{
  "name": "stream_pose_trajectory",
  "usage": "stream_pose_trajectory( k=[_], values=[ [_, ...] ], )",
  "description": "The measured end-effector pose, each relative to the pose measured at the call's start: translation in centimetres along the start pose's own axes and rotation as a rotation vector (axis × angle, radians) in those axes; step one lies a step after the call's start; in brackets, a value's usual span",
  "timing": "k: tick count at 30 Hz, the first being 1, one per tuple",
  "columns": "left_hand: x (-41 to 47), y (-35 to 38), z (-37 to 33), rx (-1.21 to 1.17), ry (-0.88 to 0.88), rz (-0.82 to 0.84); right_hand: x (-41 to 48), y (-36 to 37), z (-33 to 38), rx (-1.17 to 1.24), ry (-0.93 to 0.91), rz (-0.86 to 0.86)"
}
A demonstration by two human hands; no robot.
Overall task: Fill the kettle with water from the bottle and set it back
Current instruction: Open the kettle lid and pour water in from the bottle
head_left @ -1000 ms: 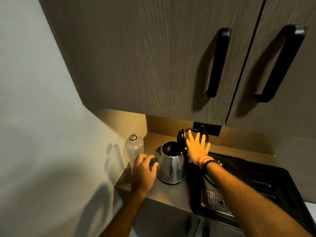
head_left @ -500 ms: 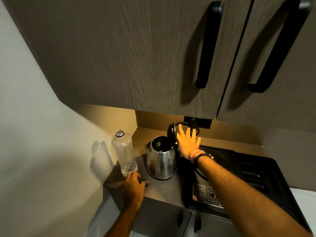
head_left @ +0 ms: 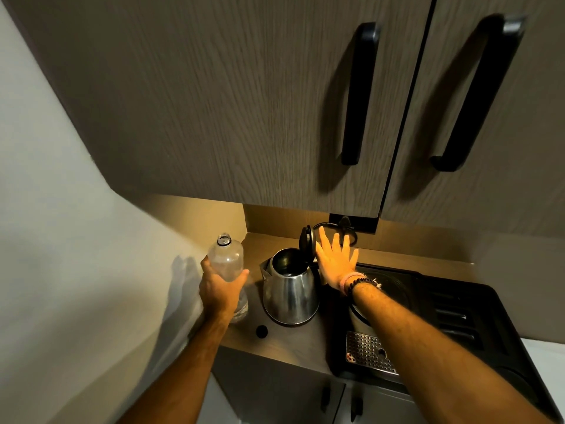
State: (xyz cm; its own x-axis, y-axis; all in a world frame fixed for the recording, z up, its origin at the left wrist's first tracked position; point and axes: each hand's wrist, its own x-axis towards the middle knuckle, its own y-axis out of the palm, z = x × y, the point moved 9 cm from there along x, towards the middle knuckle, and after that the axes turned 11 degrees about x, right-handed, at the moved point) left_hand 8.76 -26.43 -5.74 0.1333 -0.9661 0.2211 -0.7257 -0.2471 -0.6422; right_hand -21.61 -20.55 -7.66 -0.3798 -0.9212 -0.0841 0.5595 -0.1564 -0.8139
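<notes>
A steel kettle (head_left: 289, 296) stands on the brown counter (head_left: 293, 341), its black lid (head_left: 306, 242) flipped upright so the inside shows. My right hand (head_left: 336, 261) is flat with fingers spread just right of the lid, touching or nearly touching it. Left of the kettle stands a clear plastic bottle (head_left: 225, 255) with no cap on its neck. My left hand (head_left: 218, 290) is wrapped around the bottle's middle. A small black cap (head_left: 261, 331) lies on the counter in front of the kettle.
A black coffee machine (head_left: 428, 325) with a metal drip grate (head_left: 368, 351) fills the counter to the right. Wood-grain wall cabinets (head_left: 244, 102) with black handles hang low overhead. A white wall (head_left: 61, 240) closes the left side. A black cord (head_left: 333, 228) coils behind the kettle.
My left hand has risen from the counter by the bottle's base and closed around the bottle. The black cap now lies uncovered on the counter. My right hand stays by the lid.
</notes>
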Motion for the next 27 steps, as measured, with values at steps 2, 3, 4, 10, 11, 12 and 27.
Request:
stream_pose_trajectory(
  k=[2,3,4,10,11,12,27],
  values=[
    [-0.1,-0.3,-0.9,0.044,0.094,0.024,-0.1,0.0,0.0,0.000,-0.001,-0.003],
    [-0.2,-0.4,-1.6,0.060,0.154,0.044,-0.1,-0.1,0.0,-0.001,-0.002,-0.005],
    [-0.3,-0.6,-2.2,0.067,0.218,0.075,-0.2,0.0,0.1,0.001,-0.002,-0.004],
    [-0.9,1.4,-5.3,0.405,0.397,0.501,-0.1,-0.2,0.0,-0.008,0.008,0.002],
    [-1.1,1.3,-5.4,0.502,0.401,0.538,-0.2,-0.2,0.2,-0.003,0.003,0.007],
    [-1.3,1.5,-5.6,0.578,0.413,0.571,-0.3,-0.1,0.2,-0.004,0.003,0.011],
    [-1.5,0.9,-10.2,1.128,0.662,0.511,-0.5,-0.1,0.2,0.008,0.023,0.040]
  ],
)
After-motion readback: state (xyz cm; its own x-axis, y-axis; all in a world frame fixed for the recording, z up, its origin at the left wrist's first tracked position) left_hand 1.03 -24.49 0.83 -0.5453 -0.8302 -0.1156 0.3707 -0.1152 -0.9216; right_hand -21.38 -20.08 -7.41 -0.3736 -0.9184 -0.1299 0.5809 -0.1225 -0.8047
